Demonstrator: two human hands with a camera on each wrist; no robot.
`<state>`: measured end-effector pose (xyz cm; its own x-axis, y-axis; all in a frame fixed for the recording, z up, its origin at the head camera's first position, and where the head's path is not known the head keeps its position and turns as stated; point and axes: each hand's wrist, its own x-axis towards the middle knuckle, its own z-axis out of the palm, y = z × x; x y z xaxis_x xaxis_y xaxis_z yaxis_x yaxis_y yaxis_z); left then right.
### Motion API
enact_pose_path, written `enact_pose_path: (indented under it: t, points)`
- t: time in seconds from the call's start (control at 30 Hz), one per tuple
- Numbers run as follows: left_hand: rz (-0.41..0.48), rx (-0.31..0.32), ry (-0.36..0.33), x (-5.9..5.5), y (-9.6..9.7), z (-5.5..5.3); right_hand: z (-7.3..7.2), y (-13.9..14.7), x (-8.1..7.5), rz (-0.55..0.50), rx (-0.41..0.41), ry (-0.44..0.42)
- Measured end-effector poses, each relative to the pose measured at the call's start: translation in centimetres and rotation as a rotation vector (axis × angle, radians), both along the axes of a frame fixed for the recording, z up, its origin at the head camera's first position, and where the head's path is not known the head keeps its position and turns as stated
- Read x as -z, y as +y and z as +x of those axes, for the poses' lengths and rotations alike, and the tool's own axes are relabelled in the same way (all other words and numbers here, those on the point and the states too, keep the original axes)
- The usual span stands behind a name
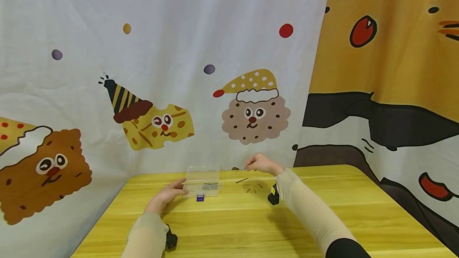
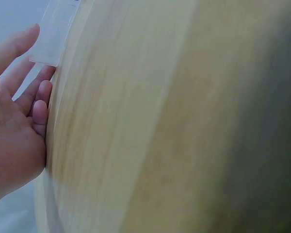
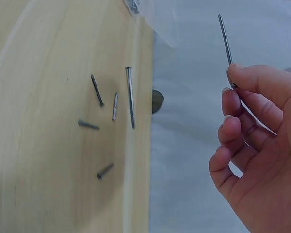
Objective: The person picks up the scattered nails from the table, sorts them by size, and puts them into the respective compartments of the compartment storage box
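My left hand (image 1: 167, 195) is at the left side of a clear plastic box (image 1: 193, 189), its thumb and fingers loosely spread. In the left wrist view the fingertips reach the corner of the box (image 2: 52, 36); whether they press on it is hard to tell. Dark metal pieces (image 1: 210, 186) lie inside the box at the right. Above the table's back edge, my right hand (image 1: 263, 164) pinches a nail (image 3: 225, 39) by its head end, between thumb and index finger, with the point away from the hand.
On the wooden table (image 1: 229, 222) lie a long nail (image 3: 131, 97), a shorter dark nail (image 3: 96, 91), a thin metal pin (image 3: 115, 107) and two short screw-like pieces (image 3: 105, 171). A small blue tag (image 1: 200, 198) is at the box's front. A printed curtain (image 1: 172, 51) hangs behind.
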<state>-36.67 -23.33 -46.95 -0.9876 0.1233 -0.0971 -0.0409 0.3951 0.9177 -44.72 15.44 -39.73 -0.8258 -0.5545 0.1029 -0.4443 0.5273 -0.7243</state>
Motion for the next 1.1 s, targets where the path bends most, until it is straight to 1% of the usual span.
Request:
enact_pose_path:
  t: [0.2, 0.37, 0.47, 0.67, 0.83, 0.97, 1.1]
  points:
    - [-0.006, -0.006, 0.005, 0.1, -0.1, 0.0, 0.1, -1.3, 0.2, 0.003, -0.022, 0.006]
    - [-0.018, -0.016, 0.017, 0.1, -0.1, 0.1, 0.0, -2.2, -0.1, -0.004, -0.024, -0.001]
    - [-0.016, -0.017, 0.020, 0.1, -0.2, 0.0, 0.0, -2.7, 0.0, -0.021, -0.028, -0.016]
    - [-0.012, -0.012, 0.020, 0.3, -0.2, 0.1, -0.5, -4.0, 1.4, -0.059, -0.026, -0.020]
    - [-0.004, -0.012, 0.020, 0.3, 0.0, 0.2, -0.1, -5.1, 2.3, -0.098, -0.015, -0.025]
    - [-0.006, -0.015, 0.023, 0.1, 0.1, 0.2, -0.1, -5.9, 2.9, -0.130, 0.003, -0.013]
    - [-0.013, -0.018, 0.026, 0.1, 0.1, 0.1, -0.4, -6.7, 3.7, -0.140, 0.031, 0.012]
